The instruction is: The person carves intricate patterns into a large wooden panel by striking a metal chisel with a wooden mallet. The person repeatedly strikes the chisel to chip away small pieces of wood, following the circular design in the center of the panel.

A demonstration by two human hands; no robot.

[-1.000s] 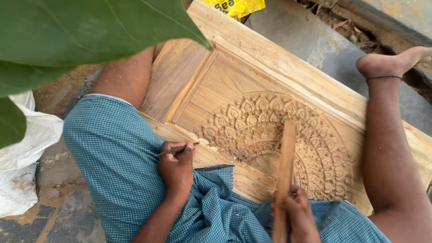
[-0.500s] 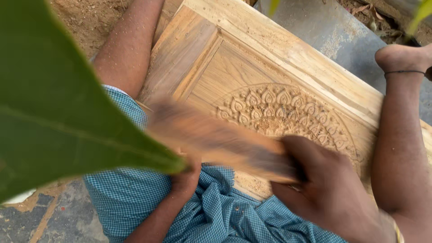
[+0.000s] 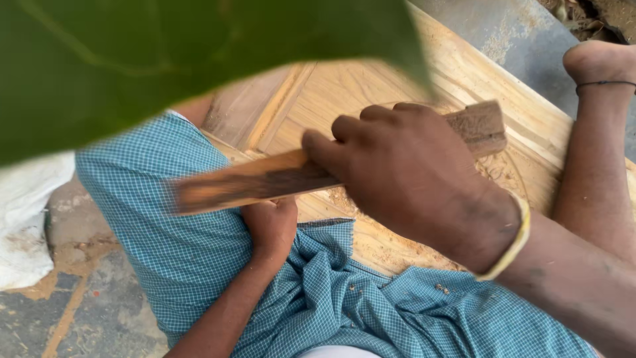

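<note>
Two hands work outdoors: right hand (image 3: 411, 172) grasps a mallet (image 3: 265, 179) above the clenched left hand (image 3: 271, 225), over a panel (image 3: 344, 93) on concrete (image 3: 99, 311).

no packages, labels, signs or screens in view

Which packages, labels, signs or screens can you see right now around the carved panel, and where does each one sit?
None carries a label, sign or screen in this view.
Nearest to a package: a white crumpled sack or cloth on the ground at the left edge, plain, no print showing.
The long brown wooden mallet in the right hand is unmarked.
The pale carved wooden panel bears only carving and sawdust.
</note>
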